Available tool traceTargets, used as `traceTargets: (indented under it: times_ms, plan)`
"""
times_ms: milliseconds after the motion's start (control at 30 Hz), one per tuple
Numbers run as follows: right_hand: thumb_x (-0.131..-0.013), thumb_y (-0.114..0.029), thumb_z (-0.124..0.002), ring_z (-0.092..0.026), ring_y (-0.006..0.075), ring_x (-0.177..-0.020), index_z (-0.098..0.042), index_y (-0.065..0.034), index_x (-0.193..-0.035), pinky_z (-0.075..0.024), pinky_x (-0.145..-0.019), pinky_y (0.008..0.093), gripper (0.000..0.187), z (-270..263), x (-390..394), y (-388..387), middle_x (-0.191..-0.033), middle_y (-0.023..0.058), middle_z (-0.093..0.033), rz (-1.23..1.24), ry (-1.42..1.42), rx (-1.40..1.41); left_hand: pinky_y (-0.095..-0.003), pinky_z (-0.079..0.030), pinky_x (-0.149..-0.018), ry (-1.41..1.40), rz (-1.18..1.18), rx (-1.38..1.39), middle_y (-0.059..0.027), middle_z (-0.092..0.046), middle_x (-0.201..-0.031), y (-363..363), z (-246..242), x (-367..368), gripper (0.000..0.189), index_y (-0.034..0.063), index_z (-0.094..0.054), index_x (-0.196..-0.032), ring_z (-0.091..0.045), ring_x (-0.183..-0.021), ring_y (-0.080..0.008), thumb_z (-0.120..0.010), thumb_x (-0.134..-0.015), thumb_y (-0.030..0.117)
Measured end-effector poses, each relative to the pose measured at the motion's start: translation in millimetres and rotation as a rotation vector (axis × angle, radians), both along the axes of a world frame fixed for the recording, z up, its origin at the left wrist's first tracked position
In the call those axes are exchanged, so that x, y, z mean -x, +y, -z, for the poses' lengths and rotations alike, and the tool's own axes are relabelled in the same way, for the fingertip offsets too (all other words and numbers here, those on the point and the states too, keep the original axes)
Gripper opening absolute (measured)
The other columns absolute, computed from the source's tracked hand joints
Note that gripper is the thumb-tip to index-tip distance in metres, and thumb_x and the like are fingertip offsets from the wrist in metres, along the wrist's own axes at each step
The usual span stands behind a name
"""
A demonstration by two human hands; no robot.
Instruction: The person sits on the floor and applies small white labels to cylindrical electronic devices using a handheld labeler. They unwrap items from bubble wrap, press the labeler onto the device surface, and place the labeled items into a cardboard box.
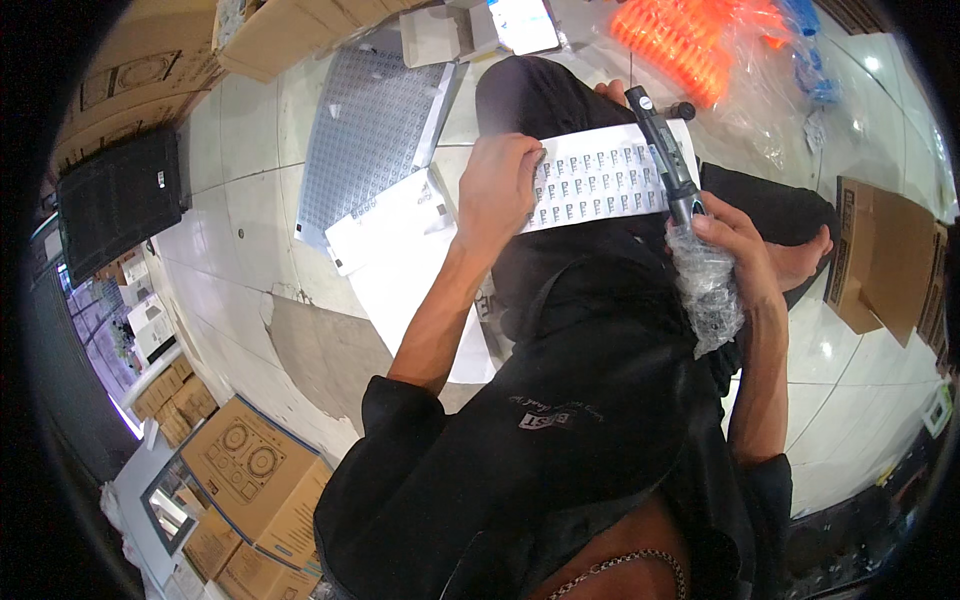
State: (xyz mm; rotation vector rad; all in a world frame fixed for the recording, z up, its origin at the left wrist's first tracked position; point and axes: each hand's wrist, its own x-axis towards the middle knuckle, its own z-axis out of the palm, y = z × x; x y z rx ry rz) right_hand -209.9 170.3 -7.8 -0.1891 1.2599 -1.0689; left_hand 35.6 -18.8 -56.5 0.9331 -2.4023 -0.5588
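A white sheet of small printed stickers [600, 180] lies across my lap. At its left end, my left hand [499, 180] has its fingertips pinched together on the sheet or a sticker; which of them cannot be told. In my right hand [739, 240] is a black cylindrical tool [667, 154], possibly a microphone or torch, its far end lying over the sheet's right part. Crumpled clear plastic wrap [705, 292] covers the tool's near end, under my palm. A short dark cylindrical piece [681, 111] is just beyond the sheet's upper right edge.
Large printed sheets [367, 135] and white paper [405, 277] lie on the tiled floor at left. Beyond my knees are an open small box [439, 37], a lit phone [525, 26] and orange coiled items in clear plastic [675, 45]. Cardboard boxes [874, 255] stand right and lower left.
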Motion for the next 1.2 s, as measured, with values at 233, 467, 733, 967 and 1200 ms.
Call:
traceTargets:
  times_ms: [233,467,733,967,1200]
  plan:
    - [-0.081,-0.029,-0.080,-0.061,0.0136,-0.095,-0.065,0.0021,-0.126,-0.0444,-0.088,0.0269,0.056,-7.6,9.8,-4.2,-0.103,0.0061,-0.069,-0.135,0.120,0.084,-0.0383,-0.051,-0.077,0.073,-0.102,0.031,-0.0112,-0.070,-0.094,5.5,11.8,6.8,0.010,0.0023,-0.069,-0.093,-0.064,-0.086,-0.0293,-0.073,-0.086,0.007]
    - [-0.084,-0.027,-0.079,-0.061,0.0137,-0.095,-0.063,0.0021,-0.128,-0.0450,-0.091,0.0268,0.056,-11.0,6.7,-5.3,-0.107,0.0064,-0.068,-0.092,0.119,0.181,-0.0415,-0.049,-0.080,0.091,-0.168,-0.049,-0.0123,-0.068,-0.093,10.3,12.3,11.1,0.008,0.0041,-0.069,-0.094,-0.062,-0.089,-0.0325,-0.070,-0.088,0.010]
    - [-0.089,-0.029,-0.071,-0.069,0.0177,-0.090,-0.055,0.0052,-0.135,-0.0536,-0.081,0.0272,0.060,-14.4,-1.2,-5.8,-0.104,0.0127,-0.070,-0.045,0.023,0.174,-0.0429,-0.051,-0.079,0.104,-0.221,0.004,-0.0132,-0.069,-0.092,19.0,21.4,10.1,0.009,0.0060,-0.069,-0.097,-0.065,-0.087,-0.0340,-0.068,-0.091,0.013]
    - [-0.092,-0.030,-0.068,-0.072,0.0194,-0.083,-0.053,0.0060,-0.137,-0.0564,-0.072,0.0267,0.060,-12.0,-4.6,-14.7,-0.100,0.0163,-0.071,-0.051,-0.049,0.164,-0.0336,-0.053,-0.069,0.089,-0.268,-0.025,-0.0127,-0.071,-0.088,17.7,15.2,11.4,0.011,0.0017,-0.068,-0.099,-0.068,-0.074,-0.0222,-0.069,-0.094,0.011]
    - [-0.090,-0.032,-0.074,-0.059,0.0121,-0.098,-0.062,0.0019,-0.130,-0.0461,-0.088,0.0262,0.054,-25.7,15.7,-2.0,-0.108,0.0066,-0.067,-0.151,0.075,0.170,-0.0300,-0.051,-0.077,0.426,-0.122,-0.533,-0.0096,-0.070,-0.091,-5.1,-68.8,16.4,0.013,0.0022,-0.070,-0.100,-0.067,-0.083,-0.0193,-0.069,-0.094,0.013]
